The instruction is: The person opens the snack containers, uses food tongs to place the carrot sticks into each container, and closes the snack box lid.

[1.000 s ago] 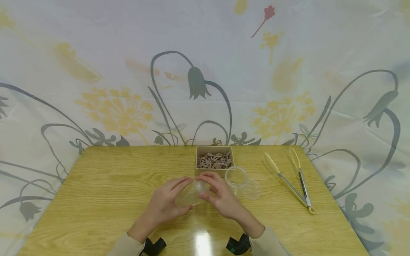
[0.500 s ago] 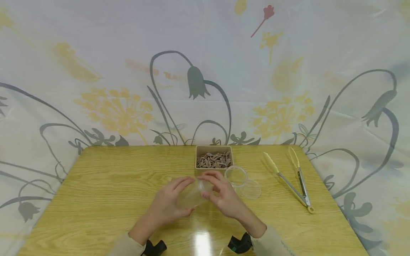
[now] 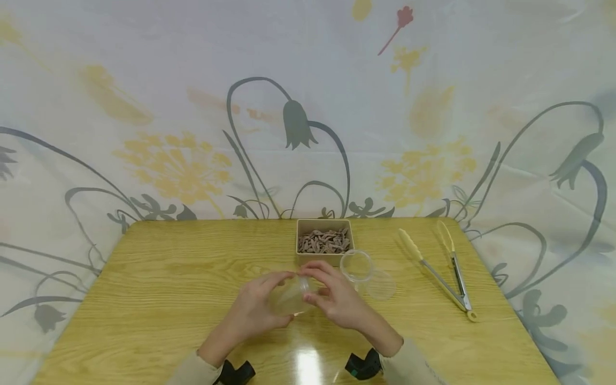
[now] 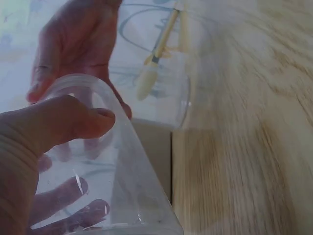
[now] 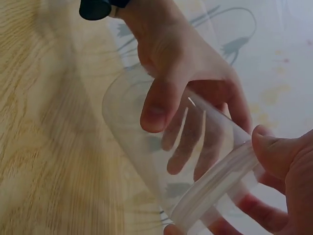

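Observation:
A clear plastic jar (image 3: 285, 300) lies tilted on its side between my hands, above the table. My left hand (image 3: 254, 306) grips its body, thumb on one side and fingers spread round the other, seen through the wall in the right wrist view. At the jar's mouth end, a clear ridged lid (image 5: 212, 182) is pinched between the thumb and fingers of my right hand (image 3: 340, 300). No contents show inside the jar. How tightly the lid sits cannot be told.
Behind the hands stands a beige box (image 3: 324, 259) of brown dried strips (image 3: 323, 241). Right of it are another clear jar (image 3: 356, 279), upright without a lid, and a clear flat disc (image 3: 382, 285). Spread tongs (image 3: 445, 280) lie farther right. A patterned cloth (image 3: 192, 107) hangs behind.
Both hands stay round the jar and lid in nearly the same place. The right fingers have shifted slightly on the lid, and the head view has moved a little.

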Available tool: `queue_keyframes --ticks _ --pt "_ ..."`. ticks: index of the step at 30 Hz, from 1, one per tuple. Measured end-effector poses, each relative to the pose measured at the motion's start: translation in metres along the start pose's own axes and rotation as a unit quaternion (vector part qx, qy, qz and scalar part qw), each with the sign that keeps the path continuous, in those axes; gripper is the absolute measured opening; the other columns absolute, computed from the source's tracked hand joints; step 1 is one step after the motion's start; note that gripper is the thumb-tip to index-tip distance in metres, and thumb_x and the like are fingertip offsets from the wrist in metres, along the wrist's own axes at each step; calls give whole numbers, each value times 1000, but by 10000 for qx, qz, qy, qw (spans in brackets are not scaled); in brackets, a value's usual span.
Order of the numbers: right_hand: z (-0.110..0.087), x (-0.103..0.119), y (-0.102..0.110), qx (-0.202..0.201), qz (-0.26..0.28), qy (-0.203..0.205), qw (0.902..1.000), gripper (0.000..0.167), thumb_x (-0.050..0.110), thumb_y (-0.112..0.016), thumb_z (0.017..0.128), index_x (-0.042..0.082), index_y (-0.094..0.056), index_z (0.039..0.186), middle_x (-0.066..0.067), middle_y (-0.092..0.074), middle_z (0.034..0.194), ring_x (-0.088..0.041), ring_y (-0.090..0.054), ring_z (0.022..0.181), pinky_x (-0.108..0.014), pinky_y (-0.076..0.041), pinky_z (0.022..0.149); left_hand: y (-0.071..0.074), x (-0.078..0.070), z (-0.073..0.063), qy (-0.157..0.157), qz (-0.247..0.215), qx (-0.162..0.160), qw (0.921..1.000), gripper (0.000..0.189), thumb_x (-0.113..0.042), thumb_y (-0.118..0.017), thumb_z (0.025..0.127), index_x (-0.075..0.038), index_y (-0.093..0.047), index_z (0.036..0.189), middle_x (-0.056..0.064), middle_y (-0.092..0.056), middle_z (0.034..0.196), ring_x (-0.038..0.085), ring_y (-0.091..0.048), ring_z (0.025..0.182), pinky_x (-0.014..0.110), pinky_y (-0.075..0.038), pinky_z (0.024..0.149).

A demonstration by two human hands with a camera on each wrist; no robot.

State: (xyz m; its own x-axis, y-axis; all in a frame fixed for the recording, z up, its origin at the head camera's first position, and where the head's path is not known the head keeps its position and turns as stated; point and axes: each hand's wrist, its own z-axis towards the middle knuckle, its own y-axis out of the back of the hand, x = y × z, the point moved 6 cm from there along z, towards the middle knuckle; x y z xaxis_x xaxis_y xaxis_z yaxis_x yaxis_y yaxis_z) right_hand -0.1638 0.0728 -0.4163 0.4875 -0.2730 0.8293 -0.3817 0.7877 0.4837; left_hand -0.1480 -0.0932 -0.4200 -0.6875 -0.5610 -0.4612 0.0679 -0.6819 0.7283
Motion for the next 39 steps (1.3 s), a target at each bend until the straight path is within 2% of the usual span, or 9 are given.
queue_keyframes --ticks 3,7,11,17,23,27,32,36,39 --pt "-3 0 3 -54 -77 161 9998 40 8 -70 93 6 -60 132 -12 -49 136 -34 -53 120 -32 -56 83 -2 -2 0 -10 -56 -77 10000 84 -22 -97 55 -8 -61 129 7 -67 123 23 -67 102 38 -56 87" --pt "-1 -3 2 -528 -321 140 9980 33 14 -60 101 8 -59 134 -12 -49 137 -30 -54 120 -35 -57 82 -5 -8 1 -288 548 -481 9969 87 -25 -98 52 -6 -61 128 9 -66 123 26 -66 107 37 -55 88" --pt "1 -4 -2 -1187 -881 -51 9890 32 20 -50 105 11 -60 135 -7 -55 124 -17 -57 98 -29 -53 76 -9 -13 3 -486 559 -826 9938 87 -25 -98 51 -1 -61 126 11 -67 119 26 -67 101 36 -57 84" --pt "-4 4 -7 -1733 -1074 637 9769 33 12 -50 102 4 -62 132 -1 -50 103 -10 -46 84 -27 -43 69 -11 -8 2 26 -1043 -638 9925 80 -16 -95 56 -5 -60 128 9 -71 115 23 -70 90 37 -58 79" --pt "-2 18 -3 -1106 -1104 1955 9682 37 15 -48 103 0 -59 135 -10 -52 118 -17 -51 93 -29 -48 75 -11 1 -4 1119 -2626 84 9584 81 -16 -92 67 -13 -55 138 10 -64 130 27 -67 104 43 -54 90" --pt "0 21 1 -491 -933 2007 9740 42 28 -47 106 5 -56 140 -13 -50 133 -24 -53 112 -39 -50 87 -4 0 -5 1000 -2112 51 9723 86 -20 -94 64 -12 -53 140 9 -64 130 28 -65 109 45 -54 91" --pt "-2 15 6 -505 -1129 1034 9869 54 40 -54 102 11 -49 147 -13 -46 146 -30 -46 130 -54 -47 96 5 -2 -5 453 -705 -179 9963 86 -25 -95 62 -10 -55 136 10 -67 123 24 -67 105 42 -56 87" --pt "-2 7 7 -610 -1190 -77 9910 57 40 -59 99 14 -48 148 -9 -53 139 -26 -57 115 -40 -55 83 8 -5 -4 -119 321 -438 9985 87 -28 -96 60 -7 -57 135 11 -66 125 26 -68 104 38 -57 82" --pt "-2 5 7 -550 -942 -347 9934 52 34 -60 100 12 -51 145 -8 -56 134 -25 -61 108 -31 -57 76 8 -5 -4 -401 580 -550 9960 88 -28 -96 59 -5 -57 135 12 -65 126 27 -68 105 36 -57 82"
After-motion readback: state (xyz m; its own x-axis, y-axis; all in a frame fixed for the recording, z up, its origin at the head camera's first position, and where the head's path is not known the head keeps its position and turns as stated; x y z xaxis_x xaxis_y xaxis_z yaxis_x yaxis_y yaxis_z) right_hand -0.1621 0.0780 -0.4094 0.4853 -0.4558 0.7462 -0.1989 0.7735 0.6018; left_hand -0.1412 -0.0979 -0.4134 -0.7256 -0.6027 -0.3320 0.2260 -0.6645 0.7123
